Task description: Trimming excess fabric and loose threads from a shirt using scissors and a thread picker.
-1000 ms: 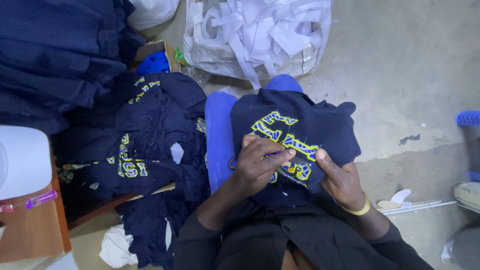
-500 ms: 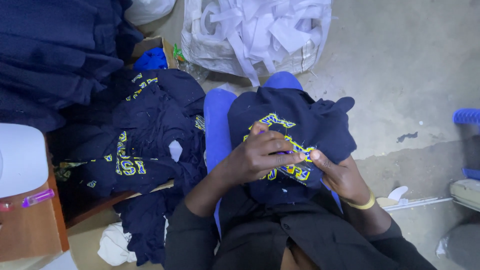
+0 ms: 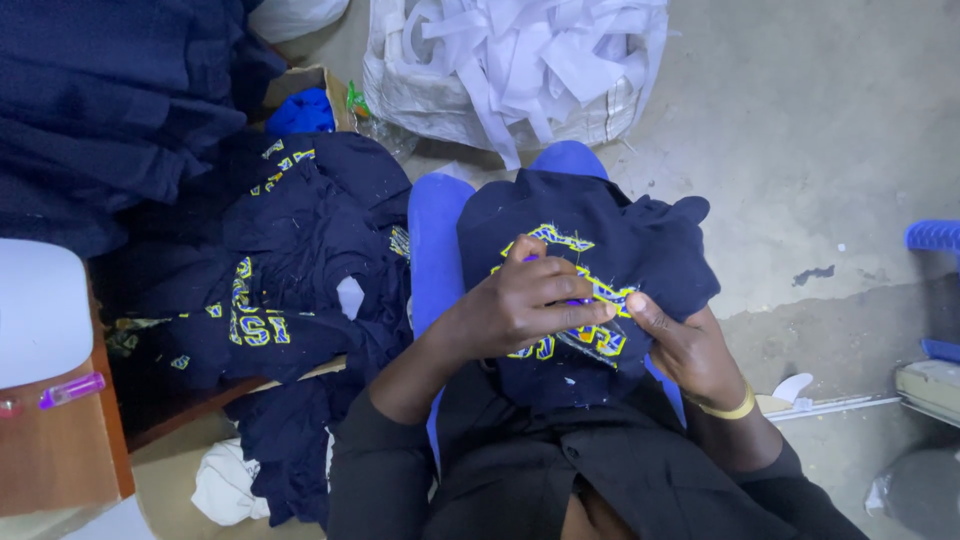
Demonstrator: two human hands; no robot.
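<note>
The navy garment lies on the lap. Since a second ago the left hand has shifted slightly across its yellow lettering, pinching a small purple tool. Beside it, the right hand clamps the fabric.

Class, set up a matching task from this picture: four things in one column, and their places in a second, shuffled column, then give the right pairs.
Things:
1. navy garment with yellow lettering
2. sack of white strips
3. purple pen
4. gold bangle

Places:
A. on the wooden surface at far left
B. on the right wrist
C. on the lap, under both hands
D. on the floor at the top

Pairs: 1-C, 2-D, 3-A, 4-B
</note>
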